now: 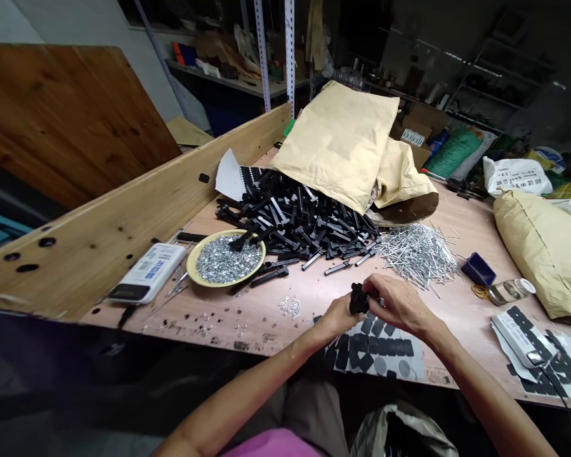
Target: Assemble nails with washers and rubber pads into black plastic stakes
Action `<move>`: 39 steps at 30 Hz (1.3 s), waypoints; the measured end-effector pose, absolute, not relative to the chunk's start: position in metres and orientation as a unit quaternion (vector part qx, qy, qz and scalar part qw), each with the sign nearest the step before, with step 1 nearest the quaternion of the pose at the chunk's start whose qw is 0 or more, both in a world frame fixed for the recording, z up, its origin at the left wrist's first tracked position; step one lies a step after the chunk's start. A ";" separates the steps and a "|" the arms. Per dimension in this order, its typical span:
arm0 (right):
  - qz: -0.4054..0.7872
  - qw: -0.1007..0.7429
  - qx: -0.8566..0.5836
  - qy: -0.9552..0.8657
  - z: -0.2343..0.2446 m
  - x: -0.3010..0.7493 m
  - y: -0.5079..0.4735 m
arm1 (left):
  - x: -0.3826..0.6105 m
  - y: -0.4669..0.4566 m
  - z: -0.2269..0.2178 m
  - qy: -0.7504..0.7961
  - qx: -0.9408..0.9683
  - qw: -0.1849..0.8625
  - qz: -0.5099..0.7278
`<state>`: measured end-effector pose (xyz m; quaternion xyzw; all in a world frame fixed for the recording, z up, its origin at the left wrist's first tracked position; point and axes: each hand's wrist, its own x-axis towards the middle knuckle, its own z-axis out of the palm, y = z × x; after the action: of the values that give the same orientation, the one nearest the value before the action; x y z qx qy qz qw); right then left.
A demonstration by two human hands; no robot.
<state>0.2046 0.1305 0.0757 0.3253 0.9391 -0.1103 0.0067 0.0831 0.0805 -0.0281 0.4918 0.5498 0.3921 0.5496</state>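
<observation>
My left hand (335,315) and my right hand (400,303) meet near the table's front edge, both closed on a small black plastic part (359,298). Right under them lies a white sheet of black adhesive pads (385,352). Behind the hands a big heap of black plastic parts (297,219) spills from a tan paper bag (337,143). A pile of thin metal pins (416,251) lies to the right of the heap. A yellow dish of small silver nuts (226,257) stands to the left, with a few loose nuts (291,306) near my left hand.
A white power bank (147,273) lies at the left by a raised wooden board (124,216). A blue tray (478,268), a clear jar (509,291), another tan bag (545,251) and more pad sheets (547,365) fill the right side. Shelving stands behind.
</observation>
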 end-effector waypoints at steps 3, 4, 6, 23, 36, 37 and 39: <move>-0.157 -0.071 0.289 0.942 0.076 0.209 0.131 | 0.085 0.077 -0.030 0.483 0.428 0.639 0.418; -0.176 -0.123 0.287 0.933 0.076 0.215 0.133 | 0.084 0.075 -0.029 0.459 0.385 0.679 0.425; -0.217 -0.236 0.340 0.884 0.071 0.229 0.138 | 0.081 0.073 -0.027 0.428 0.294 0.732 0.441; -0.675 -0.473 0.469 0.317 -0.042 0.199 0.108 | 0.097 0.086 -0.026 0.551 0.409 0.597 0.416; -0.639 -0.473 0.502 0.340 -0.062 0.195 0.108 | 0.088 0.103 -0.037 0.493 0.255 0.721 0.414; -0.650 -0.473 0.500 0.323 -0.062 0.193 0.109 | 0.086 0.104 -0.038 0.484 0.263 0.728 0.408; -0.678 -0.454 0.499 0.293 -0.059 0.192 0.110 | 0.082 0.106 -0.039 0.473 0.263 0.739 0.401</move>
<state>0.1918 0.1103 -0.0591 0.4991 0.2930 -0.6775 -0.4539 0.0818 0.1058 -0.0391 0.2629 0.4725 0.4009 0.7395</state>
